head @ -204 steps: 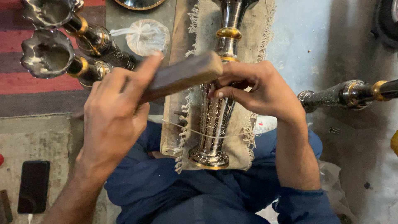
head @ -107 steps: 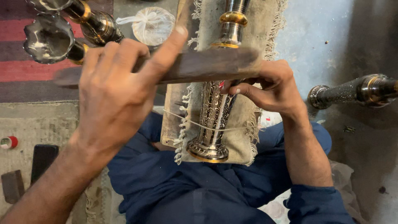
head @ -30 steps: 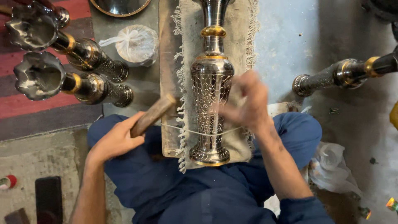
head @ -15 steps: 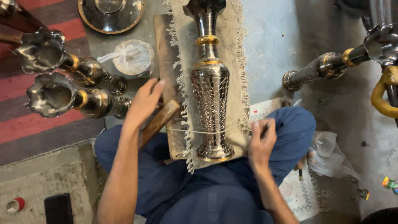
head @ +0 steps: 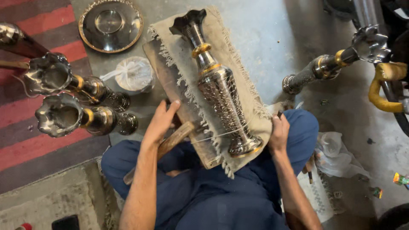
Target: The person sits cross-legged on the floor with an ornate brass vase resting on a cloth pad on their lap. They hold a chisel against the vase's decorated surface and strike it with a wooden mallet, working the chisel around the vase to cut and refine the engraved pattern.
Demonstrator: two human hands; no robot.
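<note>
An engraved silver vase (head: 219, 93) with gold bands lies on a frayed beige cloth (head: 238, 59) over a wooden board (head: 159, 64) on my lap. A thin string crosses the vase near its foot. My left hand (head: 161, 121) rests with fingers stretched on the board's left edge. A wooden mallet (head: 177, 137) lies under its palm and slants down to my thigh. My right hand (head: 279, 132) is curled at the cloth's right edge, near the vase's foot. A small dark tip shows above its fingers.
Two similar vases (head: 64, 115) (head: 55, 76) lie at the left on a red striped rug (head: 25, 110). A round metal plate (head: 110, 24) and a tied white bag (head: 134, 74) sit behind them. Another vase (head: 324, 68) and a yellow-wrapped bar (head: 383, 85) are at the right.
The view has pulled back. My left hand lowered the mallet from above the vase to my lap. My right hand left the vase's body and went to the cloth's right edge.
</note>
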